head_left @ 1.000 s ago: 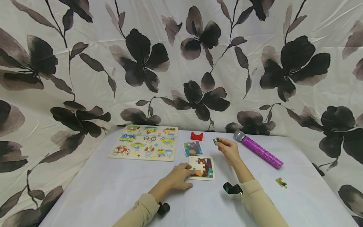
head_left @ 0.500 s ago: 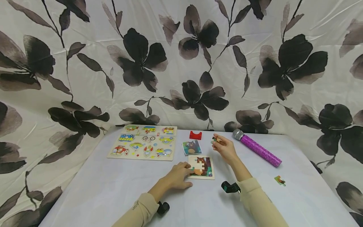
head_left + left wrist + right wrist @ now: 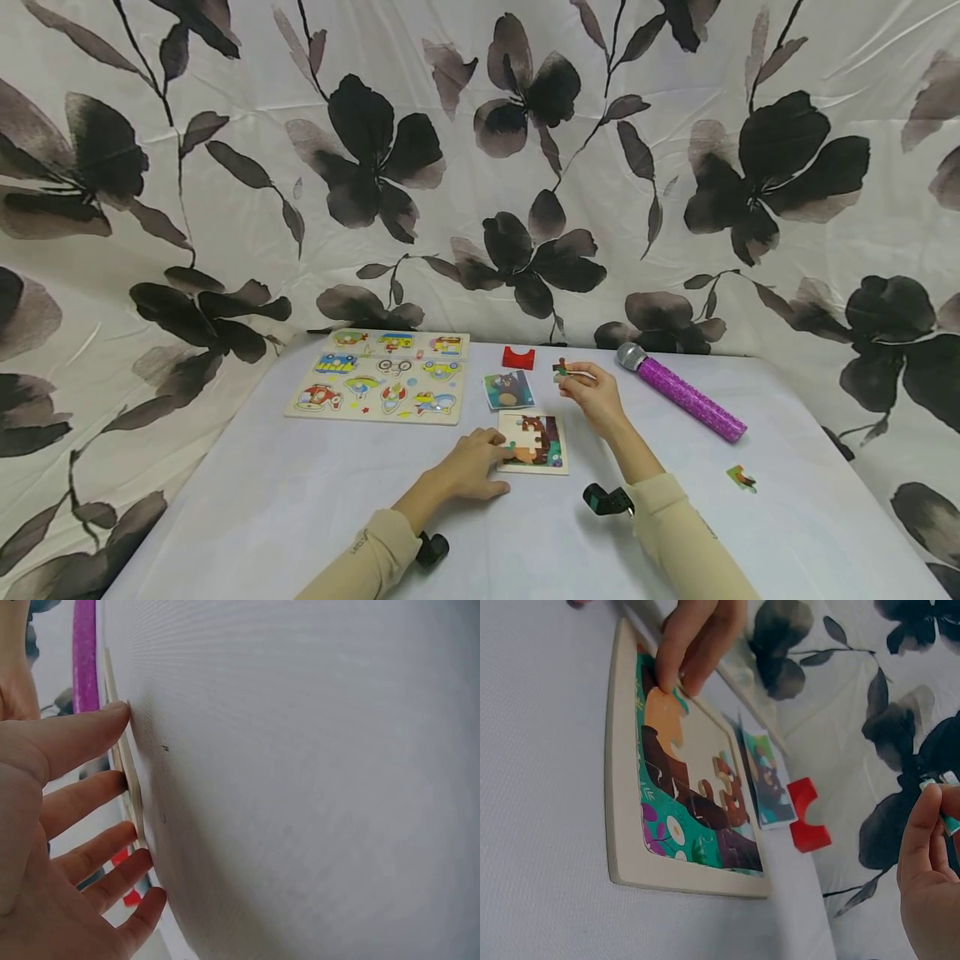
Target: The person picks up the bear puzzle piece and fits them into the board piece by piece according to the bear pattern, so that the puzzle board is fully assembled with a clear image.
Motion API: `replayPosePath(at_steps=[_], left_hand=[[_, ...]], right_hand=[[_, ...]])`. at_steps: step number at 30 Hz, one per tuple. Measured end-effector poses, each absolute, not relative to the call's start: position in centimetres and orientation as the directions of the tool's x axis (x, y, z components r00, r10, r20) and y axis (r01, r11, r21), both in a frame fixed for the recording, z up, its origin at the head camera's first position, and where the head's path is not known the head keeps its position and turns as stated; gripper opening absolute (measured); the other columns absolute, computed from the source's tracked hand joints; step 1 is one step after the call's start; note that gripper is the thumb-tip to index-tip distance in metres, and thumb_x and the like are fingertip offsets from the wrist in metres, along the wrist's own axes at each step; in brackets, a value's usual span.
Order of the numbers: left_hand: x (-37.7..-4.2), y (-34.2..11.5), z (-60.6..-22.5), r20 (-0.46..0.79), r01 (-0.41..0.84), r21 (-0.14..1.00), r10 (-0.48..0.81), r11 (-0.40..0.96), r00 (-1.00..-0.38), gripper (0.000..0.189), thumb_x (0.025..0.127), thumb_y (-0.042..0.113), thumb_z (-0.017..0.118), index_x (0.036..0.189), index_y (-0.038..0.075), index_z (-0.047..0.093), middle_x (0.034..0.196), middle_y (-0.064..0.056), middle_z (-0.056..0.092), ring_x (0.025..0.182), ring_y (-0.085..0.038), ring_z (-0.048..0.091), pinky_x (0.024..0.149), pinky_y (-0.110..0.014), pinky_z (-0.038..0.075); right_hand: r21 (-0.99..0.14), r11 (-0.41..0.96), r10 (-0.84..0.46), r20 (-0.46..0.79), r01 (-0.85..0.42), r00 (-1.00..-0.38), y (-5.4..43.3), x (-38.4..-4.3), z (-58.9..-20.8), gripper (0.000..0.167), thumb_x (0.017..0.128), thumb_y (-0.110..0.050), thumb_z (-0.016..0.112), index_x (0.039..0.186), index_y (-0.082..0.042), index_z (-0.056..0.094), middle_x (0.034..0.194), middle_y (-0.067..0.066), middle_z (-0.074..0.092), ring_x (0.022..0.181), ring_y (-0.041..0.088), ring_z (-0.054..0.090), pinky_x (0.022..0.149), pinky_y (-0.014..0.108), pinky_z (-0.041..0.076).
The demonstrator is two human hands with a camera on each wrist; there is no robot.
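My right hand pinches a small jigsaw piece between thumb and fingers, held up above the table; the right wrist view catches it only at its edge. Below and to the left lies a wooden jigsaw tray with a partly filled bear picture and bare wood at its upper left. My left hand rests at the tray's left side, fingertips on its edge and on the orange piece. In the left wrist view its fingers are spread and fairly straight. Behind the tray lies a bear picture card.
A red holder stands behind the card. To the left is a wooden vehicle puzzle board. A glittery purple microphone lies at the right, with another loose jigsaw piece nearer. A floral cloth hangs behind the table.
The right hand has shifted slightly left and turned the jigsaw piece in its fingers, so it now stands more upright. The left hand has stayed on the tray.
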State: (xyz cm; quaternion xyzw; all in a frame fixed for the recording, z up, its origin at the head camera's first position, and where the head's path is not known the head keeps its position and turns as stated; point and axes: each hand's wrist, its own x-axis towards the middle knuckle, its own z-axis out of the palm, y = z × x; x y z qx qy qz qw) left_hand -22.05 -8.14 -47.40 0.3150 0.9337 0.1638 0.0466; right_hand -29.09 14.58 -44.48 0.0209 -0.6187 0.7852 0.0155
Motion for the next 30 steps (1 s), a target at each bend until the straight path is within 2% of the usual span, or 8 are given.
replayPosePath(at_steps=[6, 10, 16, 18, 21, 25, 30], left_hand=[[-22.0, -8.2, -47.3, 0.016, 0.569, 0.342, 0.601, 0.748, -0.799, 0.049, 0.08, 0.033, 0.073, 0.122, 0.009, 0.064, 0.123, -0.01, 0.054, 0.113, -0.025, 0.048, 0.092, -0.045, 0.043], [-22.0, -8.2, -47.3, 0.014, 0.57, 0.342, 0.603, 0.747, -0.798, 0.049, 0.079, 0.032, 0.072, 0.122, 0.01, 0.064, 0.124, -0.011, 0.054, 0.114, -0.025, 0.048, 0.092, -0.045, 0.043], [-22.0, -8.2, -47.3, 0.016, 0.571, 0.342, 0.603, 0.746, -0.798, 0.049, 0.079, 0.033, 0.072, 0.122, 0.009, 0.065, 0.124, -0.011, 0.054, 0.114, -0.025, 0.048, 0.092, -0.045, 0.043], [-22.0, -8.2, -47.3, 0.016, 0.573, 0.339, 0.604, 0.747, -0.797, 0.048, 0.079, 0.033, 0.072, 0.121, 0.01, 0.065, 0.123, -0.011, 0.055, 0.114, -0.025, 0.048, 0.091, -0.045, 0.043], [-21.9, -8.2, -47.3, 0.018, 0.577, 0.336, 0.607, 0.745, -0.795, 0.048, 0.079, 0.033, 0.072, 0.121, 0.01, 0.065, 0.123, -0.011, 0.055, 0.113, -0.025, 0.048, 0.091, -0.044, 0.044], [-22.0, -8.2, -47.2, 0.018, 0.579, 0.334, 0.61, 0.744, -0.792, 0.048, 0.08, 0.033, 0.072, 0.121, 0.01, 0.065, 0.123, -0.01, 0.055, 0.113, -0.025, 0.048, 0.091, -0.044, 0.044], [-22.1, -8.3, -47.3, 0.01, 0.577, 0.334, 0.61, 0.745, -0.792, 0.048, 0.08, 0.034, 0.072, 0.121, 0.011, 0.065, 0.124, -0.01, 0.055, 0.114, -0.025, 0.048, 0.092, -0.044, 0.044]], right_hand=[[-0.967, -0.25, 0.012, 0.038, -0.04, -0.999, 14.3, -29.0, -44.4, 0.021, 0.086, 0.007, 0.059, 0.106, 0.005, 0.055, 0.076, -0.001, 0.063, 0.067, 0.008, 0.059, 0.063, 0.02, 0.053], [-0.972, -0.234, 0.007, 0.033, -0.033, -0.999, 14.1, -28.8, -44.4, 0.024, 0.086, 0.006, 0.059, 0.11, 0.01, 0.053, 0.078, -0.002, 0.063, 0.07, 0.008, 0.06, 0.064, 0.02, 0.053], [-0.97, -0.237, -0.034, 0.057, -0.047, -0.998, 13.5, -28.8, -44.5, 0.044, 0.085, 0.012, 0.055, 0.127, 0.007, 0.044, 0.086, 0.002, 0.058, 0.072, 0.01, 0.062, 0.071, 0.021, 0.055], [-0.97, -0.236, -0.054, 0.074, -0.059, -0.996, 13.3, -28.8, -44.6, 0.046, 0.084, 0.014, 0.054, 0.129, 0.008, 0.044, 0.089, 0.006, 0.054, 0.073, 0.011, 0.063, 0.072, 0.023, 0.055], [-0.97, -0.233, -0.043, 0.078, -0.066, -0.996, 13.0, -28.8, -44.7, 0.031, 0.083, 0.014, 0.056, 0.114, 0.013, 0.051, 0.089, 0.006, 0.054, 0.073, 0.011, 0.063, 0.072, 0.024, 0.056], [-0.985, -0.161, 0.021, 0.059, -0.061, -0.998, 12.5, -28.7, -44.7, 0.015, 0.082, 0.006, 0.064, 0.095, 0.01, 0.056, 0.078, -0.001, 0.063, 0.07, 0.009, 0.062, 0.067, 0.021, 0.053], [-0.989, -0.129, 0.005, 0.066, -0.066, -0.998, 12.0, -28.4, -44.8, 0.012, 0.084, 0.004, 0.063, 0.094, 0.008, 0.059, 0.071, -0.006, 0.067, 0.067, 0.006, 0.063, 0.062, 0.02, 0.05]])
